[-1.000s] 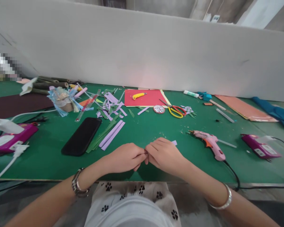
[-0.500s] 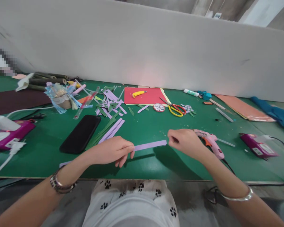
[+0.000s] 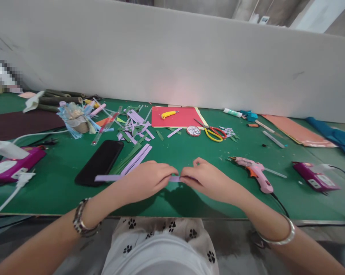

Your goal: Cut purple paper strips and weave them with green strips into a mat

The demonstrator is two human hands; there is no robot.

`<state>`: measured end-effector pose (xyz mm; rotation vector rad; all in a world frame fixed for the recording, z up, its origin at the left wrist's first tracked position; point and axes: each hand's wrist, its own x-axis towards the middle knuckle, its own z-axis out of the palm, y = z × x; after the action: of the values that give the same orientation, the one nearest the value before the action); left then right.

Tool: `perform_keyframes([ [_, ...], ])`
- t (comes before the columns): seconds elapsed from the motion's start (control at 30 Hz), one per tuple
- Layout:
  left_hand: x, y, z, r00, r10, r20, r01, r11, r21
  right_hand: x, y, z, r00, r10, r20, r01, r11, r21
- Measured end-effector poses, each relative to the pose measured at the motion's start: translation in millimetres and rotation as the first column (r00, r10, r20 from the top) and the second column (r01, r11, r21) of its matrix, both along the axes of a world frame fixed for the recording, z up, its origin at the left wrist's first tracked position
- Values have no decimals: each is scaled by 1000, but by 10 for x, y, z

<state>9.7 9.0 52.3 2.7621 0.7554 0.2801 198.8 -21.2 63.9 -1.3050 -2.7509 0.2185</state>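
so both hands are on one thin purple strip [image 3: 108, 178], held just above the green table [image 3: 175, 151] near the front edge. the left hand [image 3: 149, 179] has its thumb and fingers pinched on it close to the right end, and the right hand [image 3: 208, 181] is pinching the end itself, fingers curled in. hands are near each other but apart, with a short bit of purple showing in the gap. the rest of the strip runs behind the left hand and pokes out on the left, where it crosses in front of the phone's bottom edge.

the phone [image 3: 99, 162] lies flat, with some green strips [image 3: 126, 162] and a couple more purple ones fanned out just beside it. behind those is a messy pile of purple and green scraps [image 3: 135, 124], right by the red paper [image 3: 186, 119] with a yellow cutter [image 3: 168, 114] on top. the scissors [image 3: 208, 129] sit open with a blade tip over the paper, next to a little round dish [image 3: 193, 131]. pink glue gun [image 3: 255, 173] is off to the right on its side, nozzle pointing left.
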Motion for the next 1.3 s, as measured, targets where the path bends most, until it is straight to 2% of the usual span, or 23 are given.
perform_keyframes([
  [0.07, 66, -24, -73, 999, -37, 20, 31, 967, 252, -16, 11, -11, 998, -1, -64, -2, 999, -52],
  [0.13, 115, -35, -136, 997, -68, 49, 38, 888, 458, -24, 25, -24, 990, -25, -138, 8, 993, -118],
  [0.2, 137, -36, -170, 992, -93, 84, 27, 810, 585, -21, 38, -28, 976, -47, -213, 7, 983, -182],
  [0.33, 101, -8, -155, 985, -140, 96, 37, 728, 685, 24, 46, 26, 943, -75, -323, -29, 952, -305],
  [0.5, -156, 118, -129, 993, -76, 88, -16, 661, 750, 245, 48, 152, 909, -236, -344, 77, 905, -418],
  [0.6, -437, 212, -141, 997, -21, 67, -39, 629, 777, 456, 59, 196, 913, -233, -336, 103, 927, -362],
  [0.7, -712, 285, -145, 995, 88, 42, -86, 584, 807, 615, 72, 223, 920, -214, -329, 120, 951, -283],
  [0.83, -899, 350, -130, 962, 272, -1, -173, 613, 771, 645, 90, 270, 938, -190, -289, 127, 967, -223],
  [1.0, -1031, 459, -147, 906, 420, -56, -277, 685, 674, 614, 68, 333, 967, -111, -231, 96, 993, -73],
  [1.07, -1092, 502, -172, 879, 477, -24, -357, 689, 631, 641, 45, 336, 969, -116, -220, 107, 993, -49],
  [1.13, -1079, 502, -184, 849, 522, 74, -469, 684, 558, 662, 28, 315, 966, -136, -222, 128, 990, -51],
  [1.17, -1024, 478, -177, 836, 526, 156, -530, 699, 480, 659, 26, 295, 964, -140, -226, 132, 990, -50],
  [1.2, -934, 437, -161, 838, 493, 235, -546, 747, 379, 642, 28, 273, 964, -132, -230, 124, 991, -49],
  [1.23, -813, 383, -137, 856, 437, 277, -511, 801, 312, 612, 34, 249, 966, -112, -232, 105, 993, -45],
  [1.3, -519, 251, -73, 930, 262, 257, -333, 896, 293, 532, 49, 210, 971, -50, -236, 44, 999, -30],
])
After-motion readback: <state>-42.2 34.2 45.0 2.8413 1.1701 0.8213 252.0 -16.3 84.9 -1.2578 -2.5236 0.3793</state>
